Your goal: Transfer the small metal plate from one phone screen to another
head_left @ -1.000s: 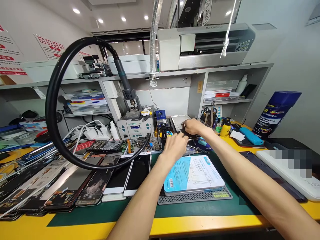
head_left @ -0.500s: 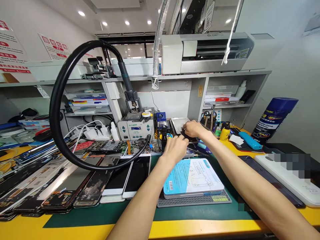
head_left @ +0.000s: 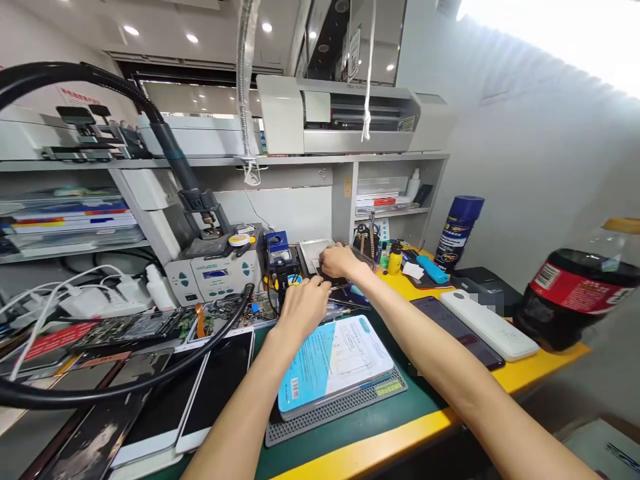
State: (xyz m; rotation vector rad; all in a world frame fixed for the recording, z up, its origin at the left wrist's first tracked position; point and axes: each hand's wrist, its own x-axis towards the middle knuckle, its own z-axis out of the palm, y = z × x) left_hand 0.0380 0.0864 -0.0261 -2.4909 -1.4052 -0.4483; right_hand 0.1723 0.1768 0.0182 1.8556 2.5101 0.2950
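My right hand [head_left: 341, 261] reaches to the back of the bench, its fingers curled down at the right edge of a shallow white-silver tray [head_left: 314, 251]. Whatever those fingers grip is hidden behind the hand. Just nearer and to the left, my left hand [head_left: 306, 301] hangs with bent fingers over some slim tools [head_left: 341, 311]; its fingertips are hard to see. A small dark cylinder [head_left: 281, 277] stands just left of it. Below both hands, a flat blue-and-white package [head_left: 337, 363] lies on a grey perforated mat [head_left: 345, 408].
A black hose [head_left: 125, 393] loops over several phones [head_left: 220, 380] and a rework station [head_left: 215, 270] at left. To the right are a white power bank [head_left: 490, 327], a dark phone [head_left: 457, 333], a cola bottle [head_left: 570, 293] and a blue spray can [head_left: 457, 230].
My view has turned to the right, bringing the cola bottle into sight and shifting the bench leftward. Both hands stay near the tray and tools, with nothing visibly lifted or let go.
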